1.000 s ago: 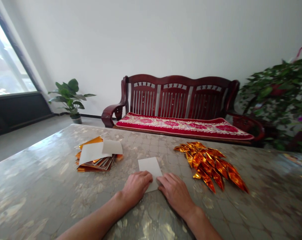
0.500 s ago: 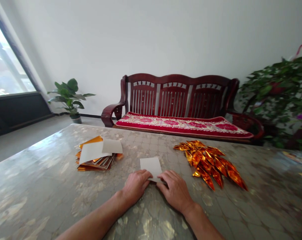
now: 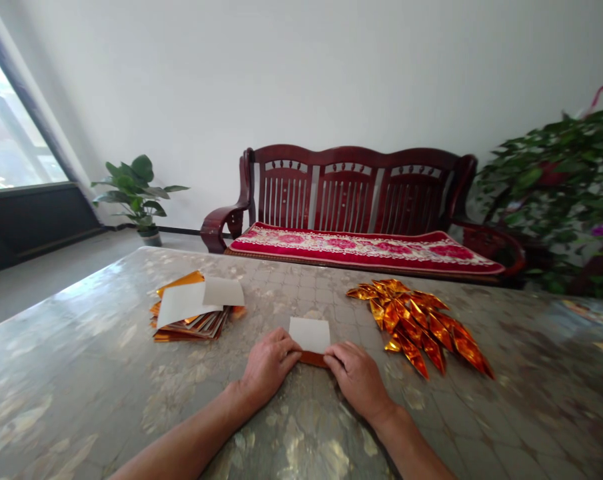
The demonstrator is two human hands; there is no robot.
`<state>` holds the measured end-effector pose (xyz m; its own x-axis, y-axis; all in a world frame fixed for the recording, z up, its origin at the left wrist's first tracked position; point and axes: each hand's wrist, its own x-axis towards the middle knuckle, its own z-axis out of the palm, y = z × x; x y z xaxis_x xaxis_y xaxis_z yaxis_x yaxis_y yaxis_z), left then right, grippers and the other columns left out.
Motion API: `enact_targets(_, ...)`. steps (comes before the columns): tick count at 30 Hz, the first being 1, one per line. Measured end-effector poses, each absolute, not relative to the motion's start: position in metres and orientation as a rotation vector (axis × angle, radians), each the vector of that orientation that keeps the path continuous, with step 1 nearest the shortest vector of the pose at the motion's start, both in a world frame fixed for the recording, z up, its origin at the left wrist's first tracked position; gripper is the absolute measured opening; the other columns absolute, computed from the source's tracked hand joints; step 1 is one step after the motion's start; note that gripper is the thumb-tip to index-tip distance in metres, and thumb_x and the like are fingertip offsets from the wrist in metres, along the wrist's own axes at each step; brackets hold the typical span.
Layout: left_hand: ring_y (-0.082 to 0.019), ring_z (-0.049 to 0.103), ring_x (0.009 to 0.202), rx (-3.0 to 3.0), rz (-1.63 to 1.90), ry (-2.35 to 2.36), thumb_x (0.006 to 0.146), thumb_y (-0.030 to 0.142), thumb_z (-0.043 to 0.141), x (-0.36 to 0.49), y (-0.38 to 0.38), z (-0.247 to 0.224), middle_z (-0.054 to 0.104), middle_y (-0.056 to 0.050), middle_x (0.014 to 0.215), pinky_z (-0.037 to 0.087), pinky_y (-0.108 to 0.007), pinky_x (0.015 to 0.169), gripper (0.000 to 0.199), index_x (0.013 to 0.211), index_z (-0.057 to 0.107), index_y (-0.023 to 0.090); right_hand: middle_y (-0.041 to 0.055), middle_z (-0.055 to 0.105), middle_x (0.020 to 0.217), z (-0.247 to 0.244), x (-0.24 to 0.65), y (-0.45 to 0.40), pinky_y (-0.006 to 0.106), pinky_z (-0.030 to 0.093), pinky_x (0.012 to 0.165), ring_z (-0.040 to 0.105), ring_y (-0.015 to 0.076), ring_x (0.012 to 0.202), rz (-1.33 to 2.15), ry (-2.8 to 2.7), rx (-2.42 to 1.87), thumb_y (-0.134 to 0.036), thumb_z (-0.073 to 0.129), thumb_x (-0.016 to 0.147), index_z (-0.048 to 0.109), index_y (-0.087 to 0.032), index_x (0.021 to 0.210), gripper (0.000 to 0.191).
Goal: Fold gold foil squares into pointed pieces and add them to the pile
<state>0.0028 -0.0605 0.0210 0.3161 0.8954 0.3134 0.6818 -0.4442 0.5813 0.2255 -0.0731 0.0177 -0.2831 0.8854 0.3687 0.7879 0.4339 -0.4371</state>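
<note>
A sheet of foil paper (image 3: pixel 309 334) lies on the table in front of me, white side up. Its near edge is folded over, so a strip of copper-orange foil shows. My left hand (image 3: pixel 271 361) pinches the left end of that fold between thumb and fingers. At the right end, my right hand (image 3: pixel 355 375) grips the fold in the same way. To the left is a loose stack of foil paper (image 3: pixel 184 305), white and orange sides showing. On the right lies a pile of folded orange foil pieces (image 3: pixel 416 323), pointed at the ends.
The table (image 3: pixel 106 387) has a glossy, patterned cover. Behind it stands a dark red wooden bench (image 3: pixel 344 193) with a red floral cushion (image 3: pixel 366 250). A potted plant (image 3: pixel 144 193) is at the left, leafy greenery (image 3: pixel 556 180) at the right. A clear plastic bag (image 3: pixel 586 320) lies at the table's right.
The near edge of the sheet is now turned up, showing an orange strip. The sheet has straightened and shifted slightly right, and my hands are a little further apart.
</note>
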Motion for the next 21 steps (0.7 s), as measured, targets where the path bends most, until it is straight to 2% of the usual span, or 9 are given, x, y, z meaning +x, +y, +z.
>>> enact_targets(6,-0.017,0.065,0.085,2.215,0.775,1.388,0.09,0.018,0.054,0.001,-0.062,0.016,0.067,-0.003,0.089,0.047,-0.024,0.076,0.02,0.087,0.073,0.024,0.0014,0.068,0.081,0.019,0.228,-0.075,0.03,0.04,0.076,0.058,0.0189,0.083,0.094,-2.208,-1.311,-0.023,0.059,0.094,0.07,-0.024,0.084,0.015)
enact_targets(11,-0.017,0.066,0.084,2.306,0.662,1.396,0.094,0.025,0.053,-0.001,-0.065,0.023,0.069,-0.001,0.088,0.045,-0.023,0.074,0.021,0.088,0.073,0.025,0.0002,0.067,0.078,0.021,0.229,-0.077,0.029,0.039,0.075,0.058,0.0181,0.082,0.14,-2.238,-1.36,-0.023,0.061,0.092,0.069,-0.024,0.077,0.017)
enact_targets(16,-0.017,0.065,0.083,2.345,0.597,1.428,0.099,0.029,0.048,-0.002,-0.066,0.031,0.069,-0.002,0.083,0.042,-0.024,0.074,0.032,0.077,0.069,0.022,-0.0007,0.066,0.079,0.022,0.23,-0.074,0.028,0.039,0.076,0.057,0.0174,0.084,0.187,-2.25,-1.414,-0.026,0.058,0.094,0.068,-0.024,0.076,0.021)
enact_targets(21,-0.017,0.064,0.084,2.326,0.563,1.5,0.097,0.029,0.05,-0.003,-0.064,0.03,0.068,-0.002,0.084,0.04,-0.024,0.072,0.031,0.073,0.066,0.02,-0.0002,0.067,0.08,0.022,0.23,-0.072,0.028,0.039,0.074,0.058,0.0176,0.084,0.221,-2.214,-1.512,-0.028,0.057,0.095,0.066,-0.023,0.074,0.023)
